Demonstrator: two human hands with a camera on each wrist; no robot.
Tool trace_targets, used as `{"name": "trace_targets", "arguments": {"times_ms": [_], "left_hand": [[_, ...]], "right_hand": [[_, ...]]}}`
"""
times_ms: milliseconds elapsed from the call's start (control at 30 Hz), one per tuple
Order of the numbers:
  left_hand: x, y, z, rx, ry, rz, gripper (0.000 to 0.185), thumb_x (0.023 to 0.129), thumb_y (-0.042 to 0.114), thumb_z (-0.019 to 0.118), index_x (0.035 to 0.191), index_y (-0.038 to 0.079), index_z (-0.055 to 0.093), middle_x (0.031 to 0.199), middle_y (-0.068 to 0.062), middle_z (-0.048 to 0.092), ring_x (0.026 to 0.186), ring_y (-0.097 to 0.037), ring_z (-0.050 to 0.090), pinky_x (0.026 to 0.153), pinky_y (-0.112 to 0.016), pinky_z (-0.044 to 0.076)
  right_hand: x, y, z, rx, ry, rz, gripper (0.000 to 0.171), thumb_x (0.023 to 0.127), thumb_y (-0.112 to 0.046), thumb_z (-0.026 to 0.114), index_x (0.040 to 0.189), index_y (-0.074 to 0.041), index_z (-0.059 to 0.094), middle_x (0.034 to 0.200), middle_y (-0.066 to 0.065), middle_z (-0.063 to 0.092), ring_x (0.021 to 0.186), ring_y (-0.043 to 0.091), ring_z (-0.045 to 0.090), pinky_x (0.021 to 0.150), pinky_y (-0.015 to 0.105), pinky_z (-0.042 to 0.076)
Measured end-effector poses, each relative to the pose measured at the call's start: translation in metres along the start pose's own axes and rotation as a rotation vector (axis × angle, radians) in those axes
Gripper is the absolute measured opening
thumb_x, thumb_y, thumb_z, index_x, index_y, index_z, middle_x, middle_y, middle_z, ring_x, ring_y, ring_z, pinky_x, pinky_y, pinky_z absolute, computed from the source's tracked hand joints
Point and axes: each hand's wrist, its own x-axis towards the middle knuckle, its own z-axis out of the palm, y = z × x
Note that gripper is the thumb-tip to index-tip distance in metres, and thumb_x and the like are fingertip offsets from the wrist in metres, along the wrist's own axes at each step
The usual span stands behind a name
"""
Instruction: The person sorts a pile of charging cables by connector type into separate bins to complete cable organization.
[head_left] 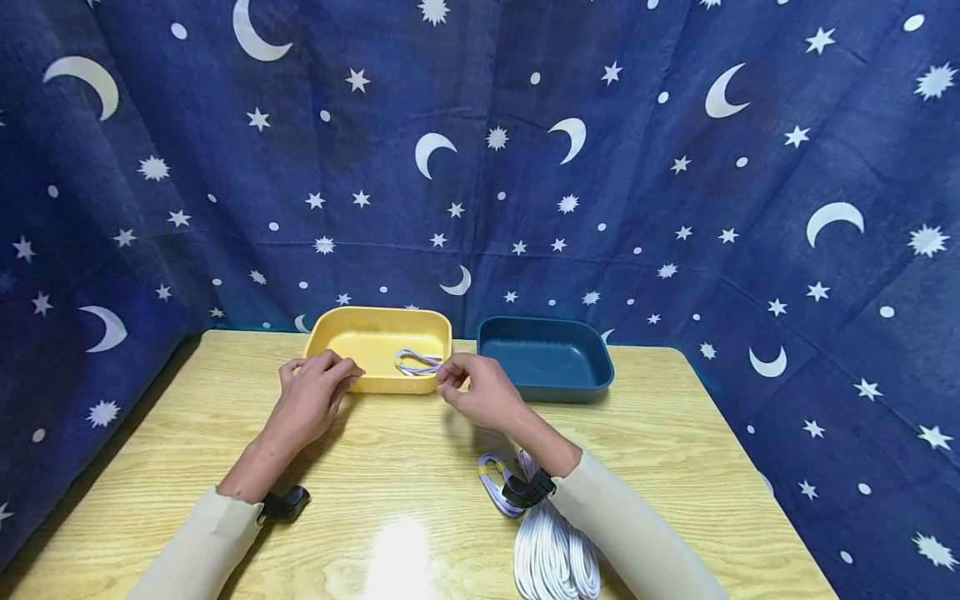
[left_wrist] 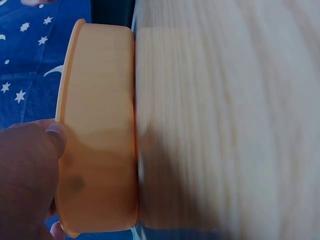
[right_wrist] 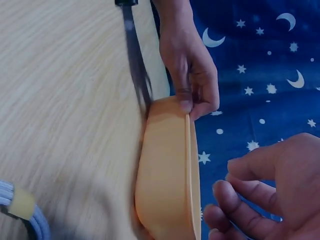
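Head view: my left hand point(head_left: 315, 392) pinches the yellow tray's point(head_left: 352, 337) near rim; one cable point(head_left: 417, 361) lies inside, the bundle point(head_left: 551, 550) waits on the bench point(head_left: 187, 442). Right wrist view: my right hand point(right_wrist: 270, 190) hovers loosely curled, holding nothing.

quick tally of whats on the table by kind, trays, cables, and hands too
trays: 2, a yellow tray and a dark blue tray
cables: 2, a small white cable loop in the yellow tray and a white cable bundle near the table's front edge
hands: 2, left hand and right hand
total: 6
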Motion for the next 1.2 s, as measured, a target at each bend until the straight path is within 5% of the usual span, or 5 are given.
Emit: {"name": "trace_targets", "arguments": {"times_ms": [367, 667, 1200], "left_hand": [[0.0, -0.001, -0.001, 0.002, 0.004, -0.004, 0.011, 0.101, 0.008, 0.071, 0.103, 0.018, 0.073, 0.095, -0.001, 0.061, 0.091, -0.029, 0.063, 0.095, -0.069, 0.032], [0.0, -0.001, 0.0, -0.003, -0.006, -0.007, 0.012, 0.101, 0.007, 0.071, 0.104, 0.018, 0.073, 0.095, -0.001, 0.061, 0.092, -0.029, 0.063, 0.094, -0.068, 0.032], [0.0, 0.0, 0.0, -0.003, -0.014, -0.012, 0.012, 0.101, 0.007, 0.071, 0.104, 0.019, 0.073, 0.096, -0.002, 0.061, 0.091, -0.029, 0.063, 0.095, -0.069, 0.031]], "right_hand": [[-0.018, -0.005, -0.013, 0.1, 0.064, 0.056, 0.005, 0.095, -0.012, 0.072, 0.099, -0.012, 0.075, 0.088, -0.004, 0.071, 0.082, 0.014, 0.064, 0.073, 0.027, 0.049], [-0.039, 0.001, -0.015, 0.145, -0.045, 0.103, 0.007, 0.097, -0.012, 0.072, 0.102, -0.01, 0.075, 0.09, -0.003, 0.07, 0.084, 0.014, 0.063, 0.077, 0.032, 0.051], [-0.056, 0.016, -0.016, 0.078, -0.084, 0.086, 0.006, 0.094, -0.01, 0.07, 0.098, -0.011, 0.074, 0.087, -0.004, 0.068, 0.078, 0.013, 0.061, 0.072, 0.025, 0.051]]}}
